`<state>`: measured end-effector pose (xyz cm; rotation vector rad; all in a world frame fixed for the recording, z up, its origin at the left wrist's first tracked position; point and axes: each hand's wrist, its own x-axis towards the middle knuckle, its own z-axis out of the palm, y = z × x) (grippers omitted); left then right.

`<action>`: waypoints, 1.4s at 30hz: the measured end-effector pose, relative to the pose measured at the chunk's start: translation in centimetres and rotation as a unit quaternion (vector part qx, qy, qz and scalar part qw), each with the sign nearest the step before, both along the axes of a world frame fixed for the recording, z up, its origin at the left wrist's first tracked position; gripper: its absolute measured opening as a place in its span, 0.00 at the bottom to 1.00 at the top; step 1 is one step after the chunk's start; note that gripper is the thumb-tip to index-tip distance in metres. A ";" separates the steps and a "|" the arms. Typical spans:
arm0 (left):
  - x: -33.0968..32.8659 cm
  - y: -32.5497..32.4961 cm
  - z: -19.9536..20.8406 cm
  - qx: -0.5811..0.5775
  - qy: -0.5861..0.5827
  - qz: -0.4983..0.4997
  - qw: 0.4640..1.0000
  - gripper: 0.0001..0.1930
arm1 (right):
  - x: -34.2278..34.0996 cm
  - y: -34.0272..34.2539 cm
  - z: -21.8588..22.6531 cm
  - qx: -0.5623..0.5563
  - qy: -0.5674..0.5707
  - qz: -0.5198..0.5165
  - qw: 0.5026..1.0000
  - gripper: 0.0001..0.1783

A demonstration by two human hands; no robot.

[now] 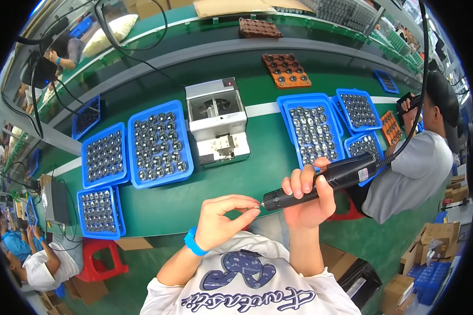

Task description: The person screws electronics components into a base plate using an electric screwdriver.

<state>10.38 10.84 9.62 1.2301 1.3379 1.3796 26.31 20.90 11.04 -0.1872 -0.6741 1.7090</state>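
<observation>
- At the edge of a green workbench (168, 207), seen from among the people working, someone sits in a white printed shirt, both hands before the chest.
- Right hand (312, 202): fingers wrapped around a black electric screwdriver (347, 173), which lies level in the air, bit pointing left.
- Left hand (220, 218): thumb and forefinger pinched together beside the bit — apparently on a tiny piece (256, 207), too small to identify.
- Handling: the screwdriver looks stiff and fairly heavy, its smooth body perhaps slippery. Best hold is around the thick barrel, clear of the bit; the cord (391, 160) at its rear may tug.
- Around: a white machine (215, 128) stands beyond the hands — blue trays of shiny domed parts to its left (188, 176) and right (286, 119).
</observation>
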 end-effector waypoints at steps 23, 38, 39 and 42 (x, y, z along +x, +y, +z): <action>1.5 0.3 -0.3 0.043 0.050 0.031 0.997 0.16 | 0.9 0.0 0.0 -0.012 0.004 -0.001 1.000 0.16; 1.3 -0.2 -0.4 0.043 0.077 0.040 0.995 0.14 | 0.4 -0.3 0.1 -0.018 0.017 0.016 1.000 0.18; 1.2 -0.2 -0.4 0.042 0.076 0.040 0.995 0.13 | 0.4 -0.3 0.1 -0.018 0.019 0.017 1.000 0.20; 1.1 -0.2 -0.3 0.042 0.067 0.035 0.996 0.12 | 0.4 -0.2 -0.1 0.006 -0.005 0.008 1.000 0.27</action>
